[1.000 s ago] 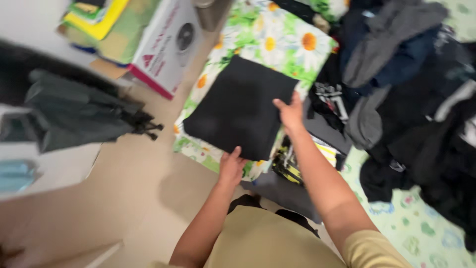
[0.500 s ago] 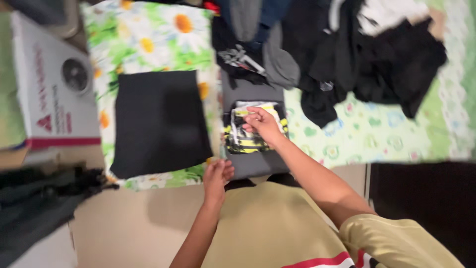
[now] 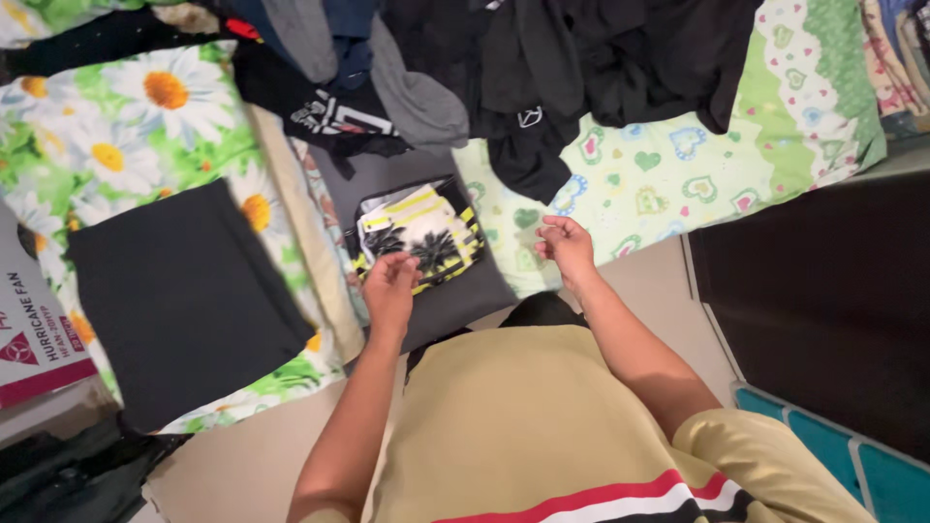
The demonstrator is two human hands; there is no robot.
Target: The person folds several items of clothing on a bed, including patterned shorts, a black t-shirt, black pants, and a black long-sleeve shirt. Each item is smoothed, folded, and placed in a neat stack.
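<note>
— Bedding fills most of what we see: a daisy-print cover [image 3: 145,116] at upper left, a green sheet with hearts [image 3: 668,174] at centre right, and a heap of dark clothes [image 3: 581,58] along the top edge.

— Where do our hands sit?

— Our left hand [image 3: 390,289] rests at centre frame on the near edge of a folded garment with yellow stripes and palm prints [image 3: 421,237], fingers curled over it; whether it pinches the cloth or merely presses it, we cannot tell. That garment lies on a folded grey piece [image 3: 455,295]. Our right hand [image 3: 567,247] hovers just right of it over the hearts sheet, fingers loosely bent, holding nothing.

— And the rest?

— A folded black garment [image 3: 179,300] lies flat on the daisy cover at left, and a cardboard box [image 3: 34,329] shows at the left edge.

— What could go wrong?

— We judge the small stack sits near the bed's edge, so a careless tug with one hand could drag it off or undo the folds. The loose heap above might also slump onto it.
</note>
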